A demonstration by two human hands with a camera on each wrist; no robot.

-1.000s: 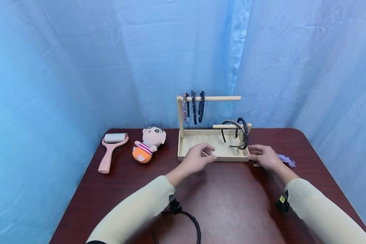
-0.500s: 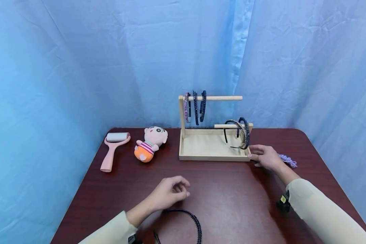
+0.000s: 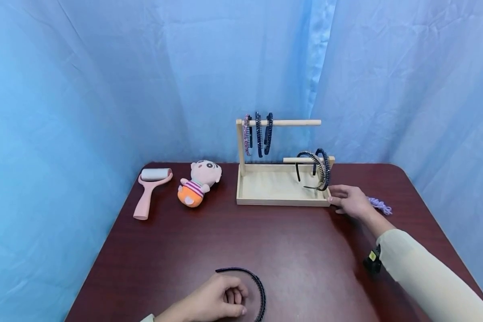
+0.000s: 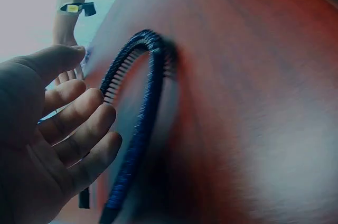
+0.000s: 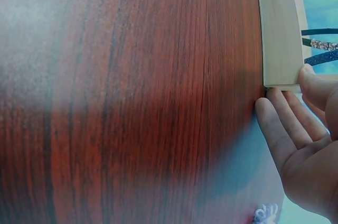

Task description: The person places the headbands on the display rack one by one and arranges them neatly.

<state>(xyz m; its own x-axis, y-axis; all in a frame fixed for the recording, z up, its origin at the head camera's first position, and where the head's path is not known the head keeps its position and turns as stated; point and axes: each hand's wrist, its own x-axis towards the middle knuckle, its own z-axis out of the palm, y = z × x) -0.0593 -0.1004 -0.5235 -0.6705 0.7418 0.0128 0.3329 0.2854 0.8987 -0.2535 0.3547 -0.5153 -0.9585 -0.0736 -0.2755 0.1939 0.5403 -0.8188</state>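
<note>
A dark headband [image 3: 259,286] with small comb teeth lies near the front of the table. My left hand [image 3: 217,297] is beside it, inside its curve, with loosely bent fingers and nothing held. In the left wrist view the headband [image 4: 142,118] stands out just beyond the fingertips, apart from them. My right hand [image 3: 350,203] touches the right front corner of a wooden headband stand [image 3: 281,202]. In the right wrist view its thumb rests on the rim of the stand [image 5: 282,28], with fairly straight fingers at the end wall.
Several headbands [image 3: 259,134] hang from the stand's upper bar, and more headbands [image 3: 324,170] from the lower one. A plush doll [image 3: 197,183] and a pink lint roller [image 3: 146,192] lie to the left. Purple cord [image 3: 380,205] lies beyond the right hand.
My left hand has drawn back from the front of the stand, down and left to the loose headband. My right hand has stayed at the stand's corner.
</note>
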